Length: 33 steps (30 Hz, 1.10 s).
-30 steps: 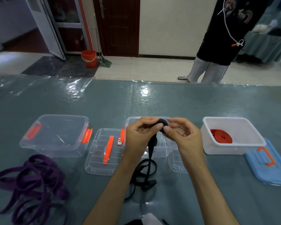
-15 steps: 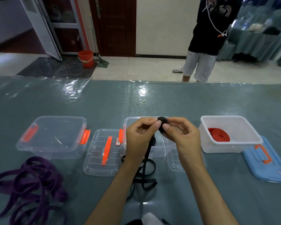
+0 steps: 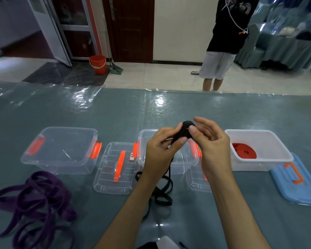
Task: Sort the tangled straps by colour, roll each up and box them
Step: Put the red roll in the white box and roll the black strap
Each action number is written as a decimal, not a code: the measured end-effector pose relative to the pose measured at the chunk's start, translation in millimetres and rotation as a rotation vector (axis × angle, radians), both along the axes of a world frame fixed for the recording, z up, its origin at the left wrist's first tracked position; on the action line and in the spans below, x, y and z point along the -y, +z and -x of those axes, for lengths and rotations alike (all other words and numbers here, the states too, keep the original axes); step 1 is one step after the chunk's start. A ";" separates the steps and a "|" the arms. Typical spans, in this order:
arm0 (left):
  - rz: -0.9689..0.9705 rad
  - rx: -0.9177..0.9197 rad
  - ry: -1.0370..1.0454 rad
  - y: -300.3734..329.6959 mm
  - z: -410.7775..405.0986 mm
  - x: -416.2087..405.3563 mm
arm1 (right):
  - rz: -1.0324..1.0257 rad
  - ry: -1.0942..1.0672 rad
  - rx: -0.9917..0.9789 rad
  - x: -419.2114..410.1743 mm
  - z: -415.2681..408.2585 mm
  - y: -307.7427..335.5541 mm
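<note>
Here the left hand [image 3: 162, 146] and right hand [image 3: 209, 141] meet above the middle clear box [image 3: 184, 164], both pinching the small rolled part of the black strap [image 3: 186, 131]. The left thumb and fingers curl round the roll's lower side, while the right thumb presses its face and the right fingers spread loosely behind. The unrolled tail hangs toward 6 o'clock and lies in loops on the table [image 3: 133, 108]. At 8 o'clock sits the tangled purple strap [image 3: 31, 200]. At 9 o'clock stands another clear box [image 3: 61, 150], a clear lid [image 3: 115, 168] beside it. At 3 o'clock the white box [image 3: 258, 139] holds what seems to be a rolled red strap [image 3: 244, 150], its blue lid [image 3: 298, 184] just beside it
</note>
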<state>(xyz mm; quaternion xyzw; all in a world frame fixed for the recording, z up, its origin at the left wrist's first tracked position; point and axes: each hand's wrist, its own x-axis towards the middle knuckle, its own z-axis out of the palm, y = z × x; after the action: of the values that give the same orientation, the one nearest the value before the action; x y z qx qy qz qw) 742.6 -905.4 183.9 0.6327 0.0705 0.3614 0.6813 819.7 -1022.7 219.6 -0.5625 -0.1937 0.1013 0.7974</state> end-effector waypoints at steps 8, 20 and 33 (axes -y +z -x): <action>0.079 0.018 0.004 13.6 3.2 -12.9 | 0.049 0.099 0.011 7.5 2.7 -5.6; 0.063 -0.090 -0.028 25.1 4.5 -18.0 | 0.115 0.087 0.134 12.1 -2.2 0.7; 0.062 0.041 0.090 24.3 -0.1 -0.8 | 0.026 0.035 0.061 5.9 5.4 4.1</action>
<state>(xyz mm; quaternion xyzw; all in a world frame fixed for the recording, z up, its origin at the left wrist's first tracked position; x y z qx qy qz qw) 742.7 -904.5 208.2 0.6000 0.0961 0.4023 0.6848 814.3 -1028.7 223.7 -0.5722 -0.2264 0.1005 0.7818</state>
